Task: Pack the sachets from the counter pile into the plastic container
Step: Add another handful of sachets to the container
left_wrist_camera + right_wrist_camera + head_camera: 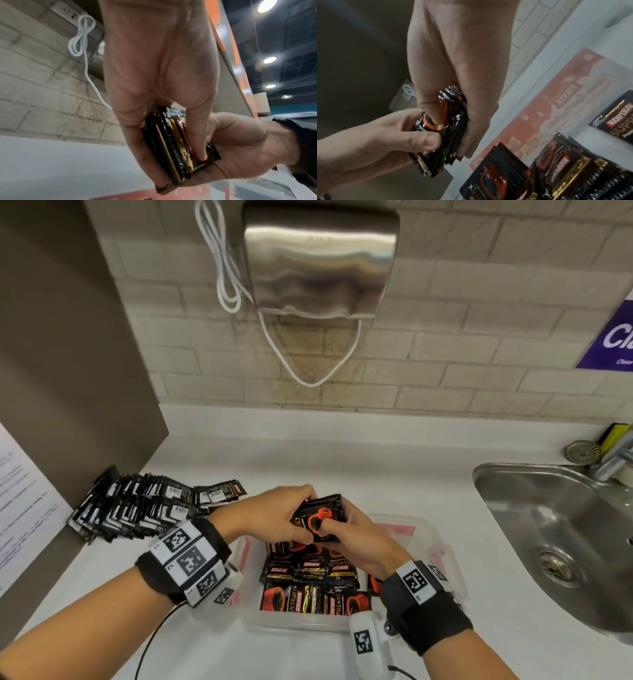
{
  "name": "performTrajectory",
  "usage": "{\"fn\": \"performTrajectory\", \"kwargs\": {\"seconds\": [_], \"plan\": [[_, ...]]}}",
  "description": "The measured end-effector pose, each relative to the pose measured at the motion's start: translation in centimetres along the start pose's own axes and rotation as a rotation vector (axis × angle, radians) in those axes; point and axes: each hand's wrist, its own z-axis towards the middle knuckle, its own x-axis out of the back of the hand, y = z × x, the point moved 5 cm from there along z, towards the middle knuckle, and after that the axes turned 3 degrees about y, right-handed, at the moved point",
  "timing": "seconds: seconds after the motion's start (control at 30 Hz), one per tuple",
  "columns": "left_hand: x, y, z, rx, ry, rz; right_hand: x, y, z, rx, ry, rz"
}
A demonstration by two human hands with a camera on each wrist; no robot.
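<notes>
Both hands, left hand [274, 517] and right hand [356, 537], grip a sachet bundle [322, 518] over the part-filled container [430, 529]; a large pile [137, 505] waits at ten o'clock on the table [342, 453].

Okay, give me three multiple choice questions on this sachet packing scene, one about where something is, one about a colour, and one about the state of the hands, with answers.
1. Where does the pile of unpacked sachets lie?
A. In the sink
B. On the counter, left of the plastic container
C. On top of the hand dryer

2. What colour is the cup printed on the bundle of sachets?
A. Green
B. Blue
C. Orange-red

3. What are the hands doing?
A. Left hand and right hand both grip the bundle
B. Both lie flat on the counter
C. Only the right hand holds it

Answers: B, the pile sits by the dark panel, left of the plastic container; C, the head view shows an orange-red cup; A, both wrist views show fingers and thumbs of both hands clamped on the bundle.
</notes>
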Motion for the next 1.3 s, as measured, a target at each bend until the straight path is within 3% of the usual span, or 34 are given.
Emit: {"fn": "performTrajectory", "kwargs": {"seconds": [0.17,0.4,0.5,0.7,1.03,1.3], "plan": [[-2.2,-1.9,-0.8,0.048,-0.017,-0.021,0.4,1.4,0.3,-0.077,0.072,-0.404],[-4.9,-3.1,-1.5,0.073,0.034,0.126,-0.6,2.4,0.8,-0.084,0.085,-0.663],[-5.8,-3.5,-1.6,0.072,0.070,0.289,-0.8,2.7,1.0,-0.089,0.085,-0.729],[-7.1,-3.8,-1.7,0.111,0.106,0.646,-0.9,3.6,1.5,-0.119,0.103,-0.660],[-6.9,-3.8,-2.3,0.072,0.214,0.704,-0.3,4.0,1.3,-0.089,0.221,-0.541],[-7.7,-4.9,-2.5,0.078,0.162,0.745,-1.8,4.3,1.8,-0.050,0.066,-0.533]]}}
